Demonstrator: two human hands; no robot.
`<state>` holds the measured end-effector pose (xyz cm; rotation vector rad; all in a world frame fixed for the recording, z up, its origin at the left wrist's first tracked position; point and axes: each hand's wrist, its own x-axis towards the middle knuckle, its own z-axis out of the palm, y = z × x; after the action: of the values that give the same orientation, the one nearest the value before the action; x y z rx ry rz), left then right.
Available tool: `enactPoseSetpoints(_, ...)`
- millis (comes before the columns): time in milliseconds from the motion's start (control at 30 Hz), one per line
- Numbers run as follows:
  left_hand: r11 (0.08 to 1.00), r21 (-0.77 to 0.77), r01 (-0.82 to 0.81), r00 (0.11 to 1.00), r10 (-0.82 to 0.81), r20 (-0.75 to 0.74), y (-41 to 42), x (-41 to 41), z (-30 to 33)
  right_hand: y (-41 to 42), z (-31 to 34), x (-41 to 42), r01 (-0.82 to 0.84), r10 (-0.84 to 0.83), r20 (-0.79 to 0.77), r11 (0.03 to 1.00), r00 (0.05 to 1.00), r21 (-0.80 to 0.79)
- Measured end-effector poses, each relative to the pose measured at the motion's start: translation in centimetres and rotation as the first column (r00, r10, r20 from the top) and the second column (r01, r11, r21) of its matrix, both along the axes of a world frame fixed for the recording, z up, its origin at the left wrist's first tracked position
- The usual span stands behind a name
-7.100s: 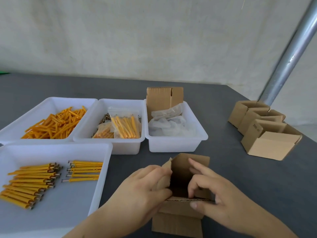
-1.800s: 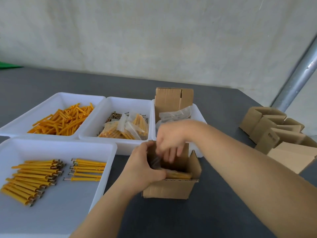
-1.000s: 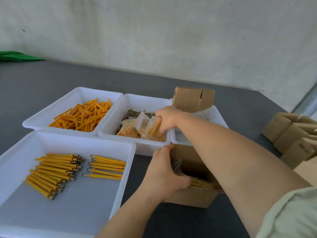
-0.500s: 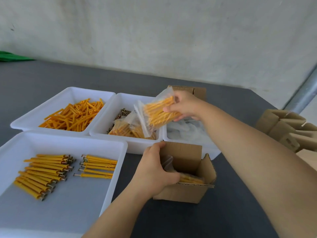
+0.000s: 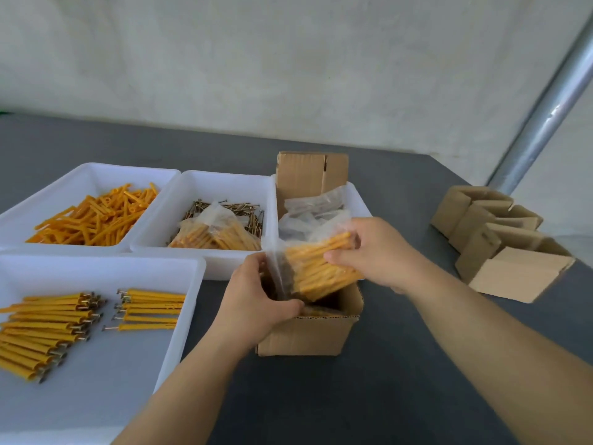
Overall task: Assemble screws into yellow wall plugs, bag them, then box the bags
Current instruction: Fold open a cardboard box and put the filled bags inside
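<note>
While gripping the open cardboard box point(image 5: 308, 335) at its left wall, left hand point(image 5: 253, 303) curled over the rim. Right hand point(image 5: 372, 252) clamped on the bag of yellow plugs point(image 5: 317, 271), half inside the box opening, on the grey table point(image 5: 385, 396).

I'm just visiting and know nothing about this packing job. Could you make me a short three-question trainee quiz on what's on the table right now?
1. True or false: the right hand holds a clear plastic bag of yellow plugs over the open brown cardboard box.
2. What does the left hand grip? A) the box's near-left rim B) a loose screw C) the metal pole
3. Fill in: the white plastic tray holding loose screws also holds filled ____.

Key: 1 true; 2 A; 3 bags.
</note>
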<state>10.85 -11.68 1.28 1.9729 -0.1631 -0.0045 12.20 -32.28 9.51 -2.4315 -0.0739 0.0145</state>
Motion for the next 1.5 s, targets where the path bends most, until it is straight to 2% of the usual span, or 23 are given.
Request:
enactPoseSetpoints(67, 1.000, -0.026, -0.011, 1.000, 0.011, -0.010, -0.1, -0.2, 0.1, 0.8, -0.5, -0.6, 0.025, -0.003, 0.139, 0.987, 0.990, -0.159)
enactPoseSetpoints(167, 0.998, -0.055, -0.020, 1.000, 0.018, -0.025, -0.2, -0.3, 0.3, 2.2, -1.4, -0.7, 0.002, 0.014, 0.177, 0.996, 0.984, -0.088)
enactPoseSetpoints(233, 0.997, -0.074, -0.033, 0.999, 0.031, -0.023, -0.2, -0.4, 0.4, 3.0, -2.4, -0.6, -0.065, 0.069, 0.113, 0.997, 0.991, -0.040)
enactPoseSetpoints(300, 0.993, -0.110, -0.033, 0.999, 0.029, -0.039, 0.0, -0.3, 0.3, 2.9, -2.6, -0.6, -0.177, 0.181, 0.024, 0.978, 0.983, -0.112)
enactPoseSetpoints(333, 0.994, -0.104, -0.018, 0.999, 0.013, -0.049, 0.1, -0.4, 0.4, 2.5, -2.4, -0.6, -0.255, 0.251, -0.047, 0.946, 0.967, -0.201)
enactPoseSetpoints(433, 0.999, -0.015, 0.030, 0.997, -0.031, -0.075, 0.0, -0.5, 0.6, 1.4, -1.6, -0.3, -0.470, 0.380, -0.280, 0.770, 0.881, -0.433)
enactPoseSetpoints(533, 0.997, 0.073, 0.034, 0.997, -0.029, -0.065, -0.1, -0.7, 1.0, 1.8, 0.0, 0.2, -0.583, 0.390, -0.454, 0.679, 0.801, -0.446)
enactPoseSetpoints(600, 0.971, 0.236, 0.019, 0.999, -0.028, 0.032, -0.3, -0.9, 1.5, 2.5, 0.9, 0.7, -0.628, 0.389, -0.518, 0.641, 0.762, -0.442)
enactPoseSetpoints(633, 0.936, 0.351, -0.010, 0.989, -0.042, 0.140, -0.5, -0.9, 1.7, 3.0, 1.1, 0.9, -0.640, 0.378, -0.546, 0.629, 0.748, -0.442)
enactPoseSetpoints(700, 0.848, 0.523, -0.084, 0.915, -0.142, 0.378, -1.2, -0.7, 2.3, 3.8, 1.0, 1.5, -0.658, 0.349, -0.590, 0.596, 0.728, -0.460)
enactPoseSetpoints(733, 0.819, 0.568, -0.084, 0.894, -0.190, 0.406, -1.4, -0.5, 2.8, 4.2, 0.7, 1.6, -0.669, 0.340, -0.600, 0.556, 0.724, -0.493)
enactPoseSetpoints(833, 0.770, 0.638, -0.027, 0.927, -0.220, 0.304, -1.4, 0.4, 4.3, 4.4, 0.2, 1.6, -0.664, 0.361, -0.560, 0.474, 0.746, -0.579)
enactPoseSetpoints(933, 0.671, 0.741, -0.007, 0.940, -0.249, 0.235, -1.2, 1.0, 4.7, 3.1, 0.5, 1.3, -0.592, 0.464, -0.372, 0.563, 0.804, -0.577)
enactPoseSetpoints(1000, 0.644, 0.765, -0.001, 0.947, -0.244, 0.207, -1.2, 1.1, 4.7, 1.8, 1.0, 1.1, -0.537, 0.477, -0.275, 0.598, 0.835, -0.595)
enactPoseSetpoints(1067, 0.625, 0.780, 0.033, 0.958, -0.243, 0.154, -1.4, 1.2, 4.8, 0.2, 2.0, 1.0, -0.484, 0.439, -0.248, 0.581, 0.864, -0.655)
enactPoseSetpoints(1167, 0.507, 0.851, 0.134, 0.967, -0.257, 0.001, -2.4, 1.2, 5.6, -1.9, 2.6, 0.6, -0.476, 0.375, -0.298, 0.607, 0.878, -0.636)
enactPoseSetpoints(1200, 0.461, 0.871, 0.169, 0.964, -0.260, -0.049, -2.9, 1.4, 5.9, -2.3, 2.5, 0.4, -0.469, 0.362, -0.303, 0.594, 0.881, -0.653)
enactPoseSetpoints(1300, 0.362, 0.888, 0.285, 0.950, -0.229, -0.211, -5.0, 2.2, 6.6, -1.7, 1.1, -0.6, -0.376, 0.367, -0.231, 0.395, 0.901, -0.838)
enactPoseSetpoints(1333, 0.316, 0.901, 0.297, 0.948, -0.209, -0.239, -5.6, 2.3, 6.7, -1.1, 0.5, -0.9, -0.336, 0.401, -0.181, 0.362, 0.898, -0.869)
enactPoseSetpoints(1433, 0.166, 0.961, 0.221, 0.954, -0.240, -0.178, -7.0, 2.3, 6.5, 0.5, -0.7, -1.4, -0.344, 0.458, -0.135, 0.413, 0.879, -0.843)
enactPoseSetpoints(1500, 0.187, 0.959, 0.213, 0.948, -0.276, -0.156, -6.6, 2.5, 6.2, 0.7, -1.1, -1.7, -0.405, 0.431, -0.208, 0.436, 0.878, -0.804)
